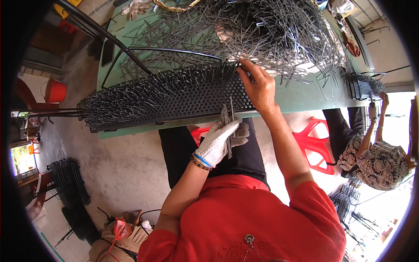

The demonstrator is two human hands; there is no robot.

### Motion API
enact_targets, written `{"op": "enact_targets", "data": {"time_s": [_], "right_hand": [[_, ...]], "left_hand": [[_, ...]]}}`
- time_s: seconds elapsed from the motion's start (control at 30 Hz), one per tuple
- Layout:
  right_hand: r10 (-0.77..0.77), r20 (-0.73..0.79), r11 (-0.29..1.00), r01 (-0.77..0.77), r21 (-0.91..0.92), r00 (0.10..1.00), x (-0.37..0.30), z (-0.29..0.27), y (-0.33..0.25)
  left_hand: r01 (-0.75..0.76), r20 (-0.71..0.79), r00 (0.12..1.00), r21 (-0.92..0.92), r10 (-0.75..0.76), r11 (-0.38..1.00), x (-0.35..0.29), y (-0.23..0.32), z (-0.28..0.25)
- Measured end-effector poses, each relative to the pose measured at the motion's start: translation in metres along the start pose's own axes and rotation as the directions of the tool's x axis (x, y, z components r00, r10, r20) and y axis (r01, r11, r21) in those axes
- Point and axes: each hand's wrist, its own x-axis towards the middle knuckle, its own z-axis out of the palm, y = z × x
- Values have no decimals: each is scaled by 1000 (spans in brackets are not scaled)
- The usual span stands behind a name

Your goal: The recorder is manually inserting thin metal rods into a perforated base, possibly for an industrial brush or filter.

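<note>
A long black perforated metal rack lies along the near edge of the green table. Thin dark metal rods stand packed in its holes at the left and along the far side, while the near middle and right show bare holes. My left hand, in a white knit glove, is closed round a bundle of thin grey metal rods just in front of the rack. Bare, my right hand reaches over the rack's right end. Its thumb and fingers pinch together at the far edge; what sits between the fingertips is too small to make out.
A large heap of loose rods covers the back of the green table. Black bent bars rise at the rack's left. At the right, a co-worker handles another rack. A red stool stands between us.
</note>
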Motion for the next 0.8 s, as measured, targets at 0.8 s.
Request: {"op": "enact_targets", "data": {"time_s": [0.8], "right_hand": [[24,2,999,-24,26,1000,1,-12,-20]], "left_hand": [[48,65,997,-13,-47,999,1,0,-13]]}}
